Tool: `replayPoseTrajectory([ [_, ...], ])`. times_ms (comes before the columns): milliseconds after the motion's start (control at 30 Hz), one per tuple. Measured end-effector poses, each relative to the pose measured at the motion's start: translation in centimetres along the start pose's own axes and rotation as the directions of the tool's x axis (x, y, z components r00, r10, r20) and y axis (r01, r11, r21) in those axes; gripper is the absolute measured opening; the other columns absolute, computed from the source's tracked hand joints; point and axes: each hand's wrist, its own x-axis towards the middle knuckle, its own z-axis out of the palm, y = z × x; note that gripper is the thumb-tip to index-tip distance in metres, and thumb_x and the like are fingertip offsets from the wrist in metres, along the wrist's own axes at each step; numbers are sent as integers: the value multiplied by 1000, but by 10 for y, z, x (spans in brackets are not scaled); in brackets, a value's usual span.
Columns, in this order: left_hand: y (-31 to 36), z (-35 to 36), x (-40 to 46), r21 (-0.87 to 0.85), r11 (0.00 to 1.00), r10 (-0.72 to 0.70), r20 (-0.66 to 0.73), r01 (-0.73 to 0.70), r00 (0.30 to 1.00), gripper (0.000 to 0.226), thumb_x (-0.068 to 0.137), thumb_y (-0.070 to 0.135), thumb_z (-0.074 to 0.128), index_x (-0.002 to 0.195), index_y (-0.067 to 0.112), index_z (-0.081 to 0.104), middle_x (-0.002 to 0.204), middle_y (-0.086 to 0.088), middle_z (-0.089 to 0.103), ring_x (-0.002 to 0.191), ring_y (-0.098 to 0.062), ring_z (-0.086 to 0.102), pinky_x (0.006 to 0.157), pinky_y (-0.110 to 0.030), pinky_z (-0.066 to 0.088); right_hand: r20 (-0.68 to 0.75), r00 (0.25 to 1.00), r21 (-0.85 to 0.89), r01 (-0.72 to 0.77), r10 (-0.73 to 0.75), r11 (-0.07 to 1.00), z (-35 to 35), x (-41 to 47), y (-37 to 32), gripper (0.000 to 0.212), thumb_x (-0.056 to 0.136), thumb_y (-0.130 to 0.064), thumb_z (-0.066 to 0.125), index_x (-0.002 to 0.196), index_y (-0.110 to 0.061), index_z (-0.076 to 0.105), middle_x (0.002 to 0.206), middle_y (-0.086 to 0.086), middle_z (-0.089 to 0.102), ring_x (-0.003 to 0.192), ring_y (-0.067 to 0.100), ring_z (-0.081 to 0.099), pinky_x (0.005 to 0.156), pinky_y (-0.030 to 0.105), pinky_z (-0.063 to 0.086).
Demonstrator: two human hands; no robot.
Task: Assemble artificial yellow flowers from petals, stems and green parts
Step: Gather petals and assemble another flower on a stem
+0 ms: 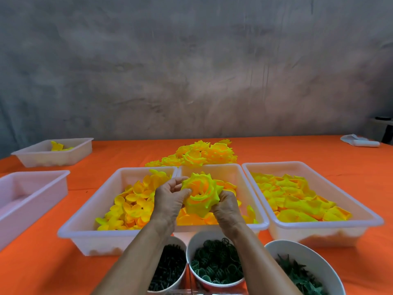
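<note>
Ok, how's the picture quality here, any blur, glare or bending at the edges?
Head view: wide-angle bending curves the table edge and outer trays. Soft, even light, no hard glare. The flower between left hand and right hand is slightly soft; the yellow looks oversaturated.

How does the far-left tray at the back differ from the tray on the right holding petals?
The back-left tray holds only a few yellow pieces in one corner; the right tray is spread nearly full with yellow-orange petals. The back-left tray sits farther from the person and off to the side; the right tray sits close, beside the bowls. Both are white, rectangular, on the orange tablecloth.
</note>
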Motion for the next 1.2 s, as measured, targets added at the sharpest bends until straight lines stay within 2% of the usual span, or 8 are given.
replayPoseTrajectory([
  [200, 5, 0, 5, -7, 991, -133, -11, 133, 991, 18, 84, 31, 70, 80, 14, 63, 82, 0, 64, 72, -13, 55, 59, -28, 45, -1, 1000, -49, 9, -9, 999, -1, 1, 5, 20, 70, 18, 69, 80, 1, 72, 86, 15, 70, 76, 18, 58, 70, 48, 54],
  [300, 3, 1, 9, 85, 994, -68, -22, 70, 997, 7, 84, 10, 70, 85, 7, 64, 78, -4, 65, 64, -11, 56, 51, -23, 45, -3, 1000, -64, 27, -27, 998, -1, 1, 5, 18, 70, 18, 69, 79, 3, 72, 85, 22, 71, 75, 18, 57, 70, 52, 53],
  [433, 2, -3, 13, 90, 996, 17, 11, -18, 1000, 15, 83, 0, 68, 97, -5, 68, 82, -13, 68, 63, -12, 61, 47, -14, 47, 30, 1000, -34, -2, 3, 999, -2, 2, 5, 33, 68, 20, 70, 70, -13, 74, 74, 1, 73, 68, 12, 62, 66, 38, 56],
  [567, 8, -1, 13, 56, 997, -57, 42, 55, 998, 20, 89, 29, 64, 79, 11, 64, 64, 9, 64, 47, -2, 56, 41, -13, 42, 12, 999, 7, -31, 31, 1000, -1, 2, 5, 20, 67, 22, 69, 81, 9, 71, 79, 11, 68, 74, 18, 58, 70, 45, 53],
  [633, 11, -2, 19, 138, 984, -122, 77, 110, 990, 31, 87, 44, 62, 74, 17, 53, 74, 8, 55, 57, -8, 46, 58, -23, 43, 24, 999, 7, -41, 41, 999, 0, 0, 3, 19, 67, 22, 69, 84, 14, 68, 84, 16, 67, 78, 21, 56, 71, 47, 52],
  [800, 17, -3, 24, 223, 955, -236, 176, 195, 956, 22, 85, 40, 66, 78, 21, 57, 78, 9, 55, 69, -6, 50, 57, -25, 42, 63, 995, -43, -73, 76, 996, 0, -1, -1, 16, 74, 24, 61, 90, 21, 64, 95, 44, 60, 78, 28, 53, 72, 49, 47],
  [967, 13, -3, 25, 117, 991, -88, 174, 68, 981, 6, 85, 17, 68, 79, 15, 67, 73, 0, 67, 60, -9, 59, 48, -18, 48, 47, 996, -24, -72, 73, 997, 0, 0, 0, 21, 74, 23, 62, 94, 17, 66, 86, 19, 70, 74, 19, 60, 72, 44, 52],
  [1200, 10, -2, 16, 16, 989, -147, 106, 146, 984, 25, 85, 43, 65, 95, 19, 64, 90, 8, 65, 79, -10, 60, 66, -33, 55, -56, 998, 52, 3, 0, 999, 0, 0, 2, 18, 72, 20, 64, 76, 3, 71, 71, 20, 65, 70, 19, 51, 64, 36, 46],
])
